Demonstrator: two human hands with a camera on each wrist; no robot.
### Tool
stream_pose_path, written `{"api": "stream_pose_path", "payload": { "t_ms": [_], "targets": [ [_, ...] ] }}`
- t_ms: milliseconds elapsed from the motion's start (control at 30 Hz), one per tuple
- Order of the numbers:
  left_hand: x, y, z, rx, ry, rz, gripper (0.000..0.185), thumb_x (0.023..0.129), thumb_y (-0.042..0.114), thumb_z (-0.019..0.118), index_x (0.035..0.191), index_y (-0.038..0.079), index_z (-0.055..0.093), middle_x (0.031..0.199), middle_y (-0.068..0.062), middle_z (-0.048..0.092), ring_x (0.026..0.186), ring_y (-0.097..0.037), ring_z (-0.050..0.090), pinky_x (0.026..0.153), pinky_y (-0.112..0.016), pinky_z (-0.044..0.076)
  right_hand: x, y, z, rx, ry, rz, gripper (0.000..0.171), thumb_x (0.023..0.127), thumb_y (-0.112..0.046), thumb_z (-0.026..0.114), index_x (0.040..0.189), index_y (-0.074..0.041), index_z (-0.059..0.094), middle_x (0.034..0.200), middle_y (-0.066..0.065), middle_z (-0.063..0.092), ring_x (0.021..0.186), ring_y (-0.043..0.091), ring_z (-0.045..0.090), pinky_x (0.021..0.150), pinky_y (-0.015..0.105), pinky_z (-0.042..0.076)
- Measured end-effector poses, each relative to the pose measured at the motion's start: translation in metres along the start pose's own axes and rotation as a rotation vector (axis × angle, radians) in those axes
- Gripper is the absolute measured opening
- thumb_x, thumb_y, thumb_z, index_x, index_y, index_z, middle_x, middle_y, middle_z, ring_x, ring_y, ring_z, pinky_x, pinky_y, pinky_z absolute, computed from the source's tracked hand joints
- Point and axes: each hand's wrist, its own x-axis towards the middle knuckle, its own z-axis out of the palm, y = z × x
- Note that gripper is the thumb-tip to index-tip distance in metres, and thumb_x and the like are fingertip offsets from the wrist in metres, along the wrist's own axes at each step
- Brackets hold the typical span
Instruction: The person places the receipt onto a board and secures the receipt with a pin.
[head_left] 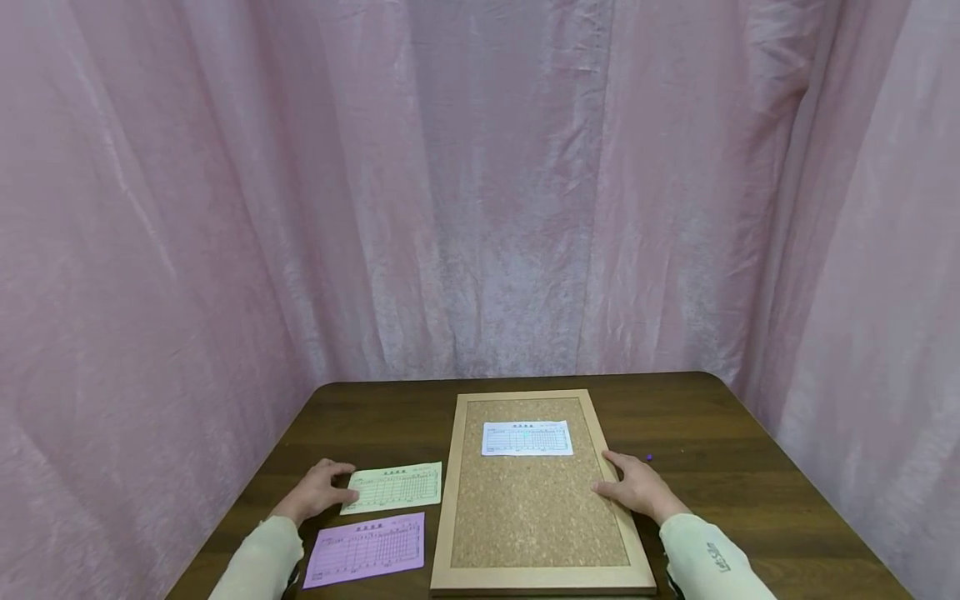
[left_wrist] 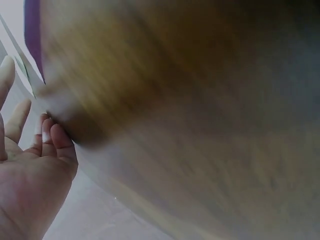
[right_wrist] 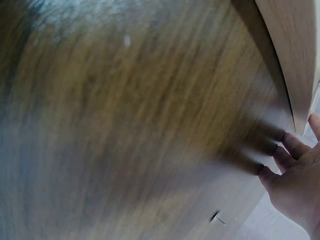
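Observation:
A green printed slip (head_left: 393, 487) lies on the table left of a wood-framed cork board (head_left: 540, 517). My left hand (head_left: 318, 492) rests at the slip's left edge, thumb over its lower left corner and index finger apart above. In the left wrist view, the other fingertips of that hand (left_wrist: 40, 165) meet the table. Beside the board's right edge is my right hand (head_left: 637, 486), its thumb lying over the frame. Its other fingertips touch the tabletop next to the frame in the right wrist view. A white printed slip (head_left: 527, 438) lies on the board's upper part.
Below the green slip lies a purple printed slip (head_left: 366, 550). A small purple thumbtack (head_left: 649, 457) is on the dark wooden table (head_left: 765, 508), just beyond my right hand; its pin shows in the right wrist view. Pink curtains (head_left: 510, 208) hang around the table.

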Motion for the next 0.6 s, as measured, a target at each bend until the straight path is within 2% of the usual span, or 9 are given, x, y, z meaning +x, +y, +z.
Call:
{"api": "stream_pose_path", "payload": {
  "t_ms": [167, 333, 600],
  "targets": [
    [-0.0018, -0.0001, -0.0004, 0.002, -0.012, -0.017, 0.063, 0.082, 0.023, 0.082, 0.136, 0.002, 0.058, 0.126, -0.019, 0.047, 0.120, -0.040, 0.039, 0.102, -0.063, 0.034, 0.0004, -0.0013, -0.0007, -0.001, -0.004, 0.008, 0.074, 0.089, -0.036, 0.073, 0.145, 0.003, 0.045, 0.142, 0.035, 0.043, 0.131, 0.054, 0.039, 0.102, 0.064, 0.035],
    [-0.0043, 0.0036, -0.0008, 0.012, -0.018, -0.022, 0.054, 0.082, 0.026, 0.082, 0.130, 0.009, 0.065, 0.125, -0.017, 0.045, 0.119, -0.038, 0.037, 0.099, -0.062, 0.036, 0.0009, -0.0017, -0.0009, 0.003, -0.009, 0.018, 0.074, 0.089, -0.036, 0.074, 0.144, 0.003, 0.045, 0.142, 0.035, 0.043, 0.131, 0.054, 0.039, 0.102, 0.064, 0.035],
    [-0.0064, 0.0047, -0.0015, 0.001, -0.001, -0.011, 0.048, 0.083, 0.025, 0.082, 0.123, 0.005, 0.067, 0.124, -0.018, 0.047, 0.119, -0.039, 0.039, 0.100, -0.062, 0.035, 0.0018, 0.0000, 0.0003, 0.004, -0.003, 0.008, 0.074, 0.088, -0.036, 0.074, 0.144, 0.003, 0.046, 0.142, 0.034, 0.044, 0.130, 0.053, 0.040, 0.102, 0.063, 0.036]
  ]
}}
